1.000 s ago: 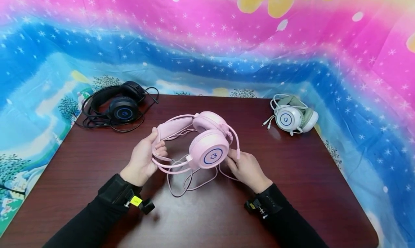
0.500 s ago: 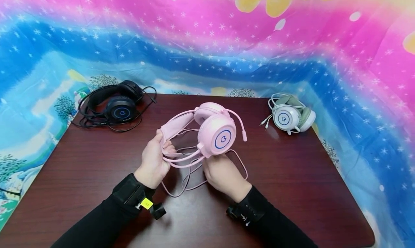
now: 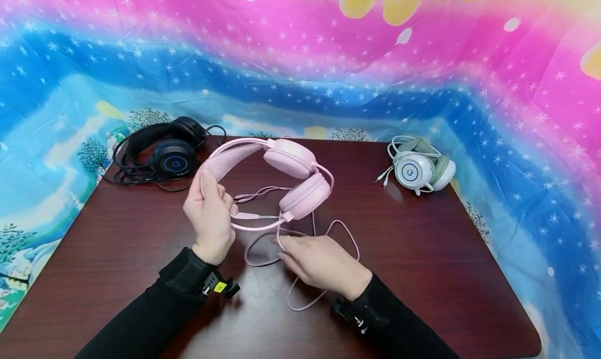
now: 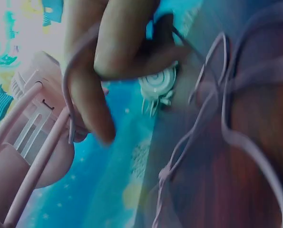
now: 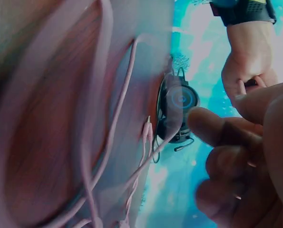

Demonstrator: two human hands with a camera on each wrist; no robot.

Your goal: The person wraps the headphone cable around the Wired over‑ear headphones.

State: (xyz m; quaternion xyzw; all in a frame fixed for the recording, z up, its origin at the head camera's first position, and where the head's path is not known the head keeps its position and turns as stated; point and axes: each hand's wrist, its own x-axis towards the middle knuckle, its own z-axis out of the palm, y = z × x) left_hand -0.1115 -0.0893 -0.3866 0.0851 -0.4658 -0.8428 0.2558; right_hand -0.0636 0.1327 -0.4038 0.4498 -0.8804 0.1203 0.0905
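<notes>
My left hand (image 3: 208, 213) grips the headband of a pink headset (image 3: 307, 197), raised over the table with its ear cups to the right. Below the nearer ear cup, my right hand (image 3: 324, 260) holds the headset's thin pink cable (image 3: 347, 229), which runs over the index finger towards the thumb. In the left wrist view the cable crosses the fingers of my right hand (image 4: 108, 61), close to the pink ear cup. More cable lies in loose loops on the table, and the right wrist view shows its small plugs (image 5: 147, 130).
A black headset (image 3: 173, 160) with a coiled cable lies at the back left. At the back right is a white headset (image 3: 415, 168) with green padding. The dark wooden table (image 3: 446, 275) is bordered by a printed cloth backdrop (image 3: 300, 56).
The headset has turned in my left hand's grip, so the ear cup's round logo no longer faces the camera. My right hand has moved left from beside the ear cup to below it.
</notes>
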